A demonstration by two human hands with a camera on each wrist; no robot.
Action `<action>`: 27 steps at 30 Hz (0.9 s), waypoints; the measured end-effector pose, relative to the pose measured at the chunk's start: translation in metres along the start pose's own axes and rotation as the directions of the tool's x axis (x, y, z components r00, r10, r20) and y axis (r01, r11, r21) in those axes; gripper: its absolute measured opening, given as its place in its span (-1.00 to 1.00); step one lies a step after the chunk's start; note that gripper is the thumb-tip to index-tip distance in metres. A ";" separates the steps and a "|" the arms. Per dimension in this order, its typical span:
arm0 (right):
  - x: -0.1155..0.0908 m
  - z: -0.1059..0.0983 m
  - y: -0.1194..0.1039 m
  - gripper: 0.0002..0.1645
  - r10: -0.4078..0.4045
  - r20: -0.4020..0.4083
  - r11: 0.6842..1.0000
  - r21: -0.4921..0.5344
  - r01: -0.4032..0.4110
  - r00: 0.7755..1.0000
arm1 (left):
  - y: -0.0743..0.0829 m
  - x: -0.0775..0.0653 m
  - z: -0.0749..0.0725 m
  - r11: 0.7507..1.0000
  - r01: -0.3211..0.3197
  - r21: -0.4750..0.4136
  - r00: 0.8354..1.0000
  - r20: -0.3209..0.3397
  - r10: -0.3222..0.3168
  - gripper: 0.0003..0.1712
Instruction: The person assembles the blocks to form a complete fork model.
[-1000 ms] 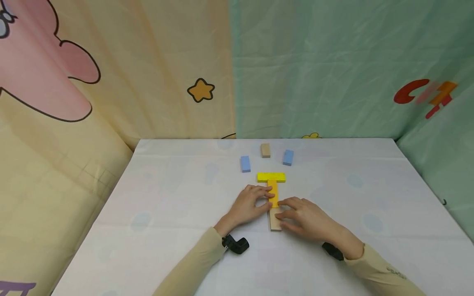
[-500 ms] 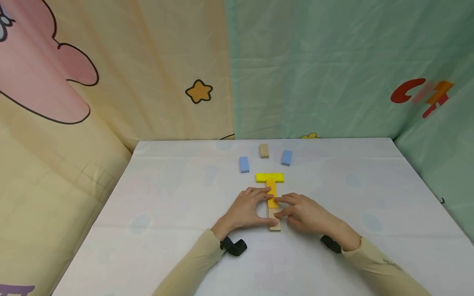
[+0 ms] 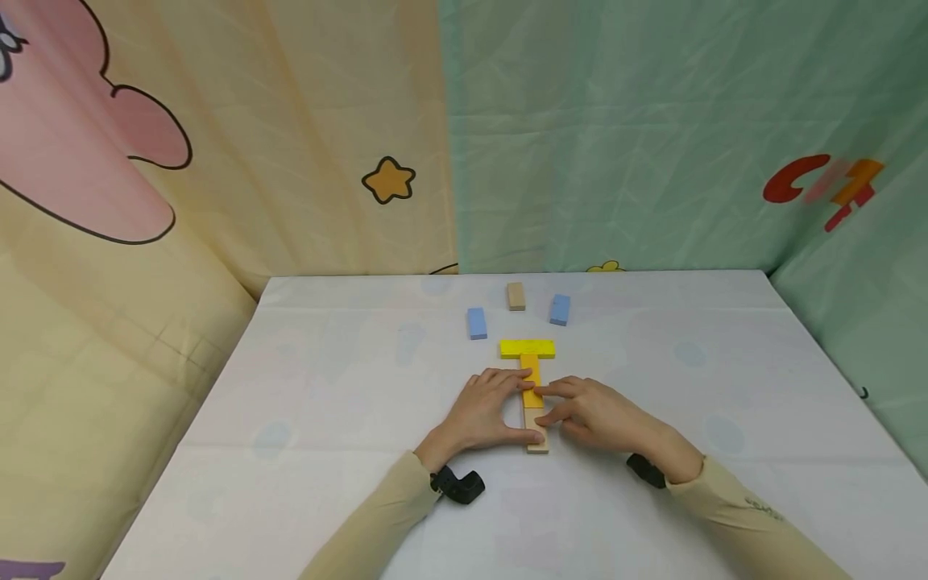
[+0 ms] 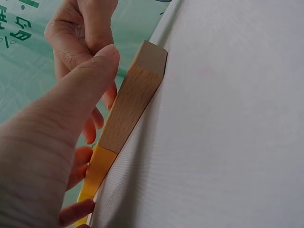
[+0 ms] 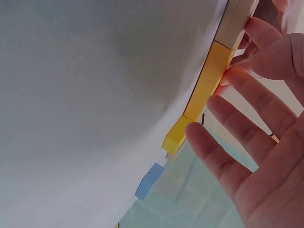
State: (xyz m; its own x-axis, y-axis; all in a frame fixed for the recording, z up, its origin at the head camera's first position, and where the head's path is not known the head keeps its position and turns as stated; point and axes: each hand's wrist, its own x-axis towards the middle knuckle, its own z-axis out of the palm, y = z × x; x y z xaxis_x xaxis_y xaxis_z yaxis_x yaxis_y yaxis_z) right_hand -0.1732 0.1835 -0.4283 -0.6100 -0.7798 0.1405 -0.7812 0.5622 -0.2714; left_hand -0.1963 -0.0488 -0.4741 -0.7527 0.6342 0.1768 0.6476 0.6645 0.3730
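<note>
A yellow block (image 3: 527, 349) lies crosswise on the table, with an orange block (image 3: 532, 366) running from its middle toward the person. A plain wooden block (image 3: 534, 419) continues that line, end to end with the orange one, making a T shape. My left hand (image 3: 478, 411) spans the stem from the left, fingertips over the orange block and thumb over the near end of the wooden one. From the right, my right hand (image 3: 598, 415) reaches its index fingertip to the orange block and its thumb to the wooden block. The right wrist view shows its fingers (image 5: 242, 133) extended.
Beyond the T lie two blue blocks, one to the left (image 3: 477, 323) and one to the right (image 3: 560, 309). A small wooden block (image 3: 515, 296) sits between them, farther back. The pale tablecloth (image 3: 326, 387) ends at patterned curtains (image 3: 616, 145) behind.
My left thumb has moved down from the joint onto the near end of the wooden block. My right index finger has shifted slightly up and onto the orange block. The blocks keep their arrangement.
</note>
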 end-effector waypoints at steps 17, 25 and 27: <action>0.004 -0.001 0.001 -0.66 0.006 0.038 1.000 0.017 -0.007 0.999 | 0.003 -0.001 0.004 1.000 0.030 -0.005 0.999 -0.031 -0.031 -0.11; 0.005 0.000 0.002 -0.68 -0.006 0.016 1.000 0.029 0.005 1.000 | 0.003 -0.001 0.005 0.999 0.036 -0.016 0.999 -0.032 -0.036 -0.13; 0.005 0.001 0.002 -0.68 0.000 0.016 0.999 0.038 -0.001 1.000 | 0.003 -0.001 0.005 0.999 0.034 -0.015 0.999 -0.033 -0.034 -0.13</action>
State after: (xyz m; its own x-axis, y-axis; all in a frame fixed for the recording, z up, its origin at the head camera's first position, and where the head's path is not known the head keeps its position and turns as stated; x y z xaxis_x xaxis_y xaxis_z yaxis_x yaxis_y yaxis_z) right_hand -0.1777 0.1807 -0.4289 -0.6078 -0.7841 0.1254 -0.7753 0.5518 -0.3073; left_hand -0.1932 -0.0456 -0.4776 -0.7778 0.5979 0.1938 0.6201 0.6796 0.3919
